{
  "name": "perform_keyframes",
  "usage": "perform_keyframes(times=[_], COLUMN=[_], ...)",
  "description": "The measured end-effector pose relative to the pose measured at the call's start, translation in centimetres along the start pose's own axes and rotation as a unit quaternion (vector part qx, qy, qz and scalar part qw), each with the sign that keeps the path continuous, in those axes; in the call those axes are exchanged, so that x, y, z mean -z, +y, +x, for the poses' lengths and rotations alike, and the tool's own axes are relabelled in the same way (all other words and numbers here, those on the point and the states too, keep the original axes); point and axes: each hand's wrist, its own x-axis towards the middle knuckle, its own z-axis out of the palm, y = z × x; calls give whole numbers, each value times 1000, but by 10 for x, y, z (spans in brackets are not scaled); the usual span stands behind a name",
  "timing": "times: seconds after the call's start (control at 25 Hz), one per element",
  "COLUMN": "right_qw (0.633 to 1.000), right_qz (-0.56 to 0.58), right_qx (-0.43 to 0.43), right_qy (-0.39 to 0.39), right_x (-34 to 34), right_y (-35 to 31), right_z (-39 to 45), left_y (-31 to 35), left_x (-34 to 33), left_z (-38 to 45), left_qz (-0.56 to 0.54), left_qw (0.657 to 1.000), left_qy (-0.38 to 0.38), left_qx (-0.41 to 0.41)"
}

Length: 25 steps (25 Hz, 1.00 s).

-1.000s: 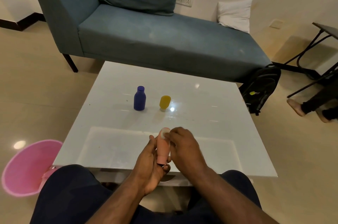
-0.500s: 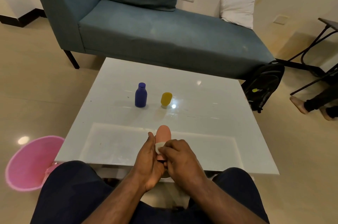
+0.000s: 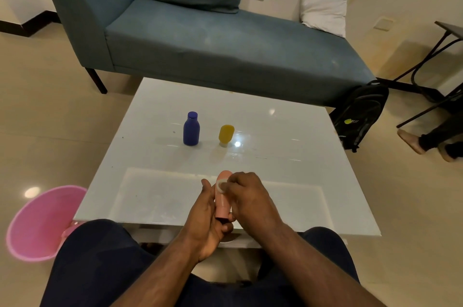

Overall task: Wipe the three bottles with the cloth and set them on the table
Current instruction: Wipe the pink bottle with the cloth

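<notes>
Head view: left hand (image 3: 204, 216) gripped smooth pink bottle (image 3: 223, 202); right hand (image 3: 246, 196) pinched small white cloth (image 3: 221, 185) against it, above glossy white counter (image 3: 288, 156).

Nothing readable is showing anywhere. The backpack (image 3: 360, 116), sitting well off to the right of the right hand (image 3: 246, 196), is carrying a small yellow-green logo with a few pale letters beside it, but they are coming through too small and blurred to make out.
</notes>
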Motion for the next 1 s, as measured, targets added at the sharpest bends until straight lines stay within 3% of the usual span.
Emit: perform_keyframes(times=[0.12, 0.36, 0.56, 0.72, 0.84, 1.0], right_qw=[998, 996, 998, 996, 995, 995], right_qz=[-25, -54, -39, -44, -14, 75], right_qx=[-55, 53, -43, 67, 94, -57], right_qy=[18, -38, 18, -30, -36, 45], right_x=[-1, -1, 1, -8, -5, -7], right_y=[3, -12, 2, -15, -9, 4], right_z=[16, -6, 15, -16, -22, -3], left_y=[-1, -4, -4, 0, 1, 1], left_x=[0, 4, 2, 7, 7, 5], left_z=[0, 0, 2, 1, 4, 4], left_qz=[15, 42, 52, 2, -23, -11], left_qw=[1000, 999, 999, 1000, 999, 1000], left_qy=[7, -11, 13, -28, -21, 20], left_qx=[-5, -1, -7, 5, 8, 1])
